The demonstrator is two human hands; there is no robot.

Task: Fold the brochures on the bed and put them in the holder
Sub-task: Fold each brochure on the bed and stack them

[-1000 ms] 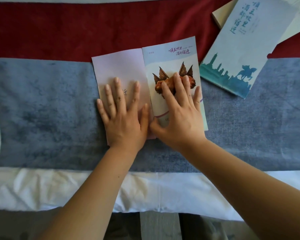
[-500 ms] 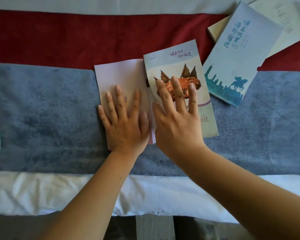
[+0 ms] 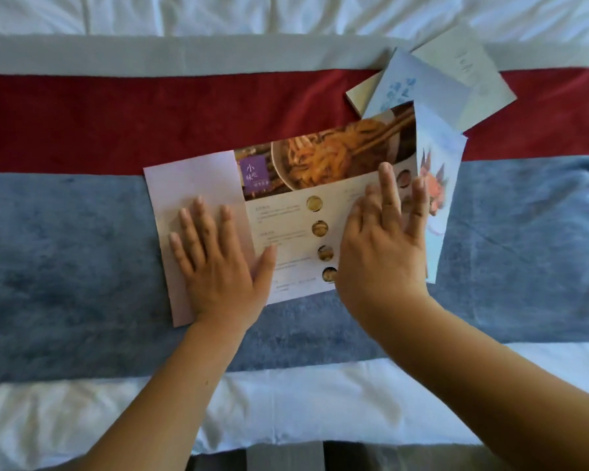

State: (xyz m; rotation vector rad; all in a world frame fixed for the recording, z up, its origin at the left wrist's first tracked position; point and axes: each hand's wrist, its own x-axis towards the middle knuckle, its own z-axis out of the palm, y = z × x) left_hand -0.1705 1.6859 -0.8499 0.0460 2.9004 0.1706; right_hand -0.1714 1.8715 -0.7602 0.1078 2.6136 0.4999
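Both flat, fingers apart: right hand [image 3: 381,246] has swung brochure [image 3: 286,239] panel open.

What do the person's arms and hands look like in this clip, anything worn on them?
Both arms are bare up to the frame edge, with no sleeves showing. The left hand and right hand wear no gloves, and no rings, watch or bracelets show. Fingernails look short and unpainted.

Bed runner [image 3: 65,232] under my hands: mottled blue band near, solid red band far, grey strip beyond; sheet [image 3: 286,11] white. Open brochure [image 3: 286,212]: pale lilac left panel, orange-brown noodle photo with purple label, white page with round tan pictures. Far-right brochures [image 3: 422,93] pale blue, blue print.
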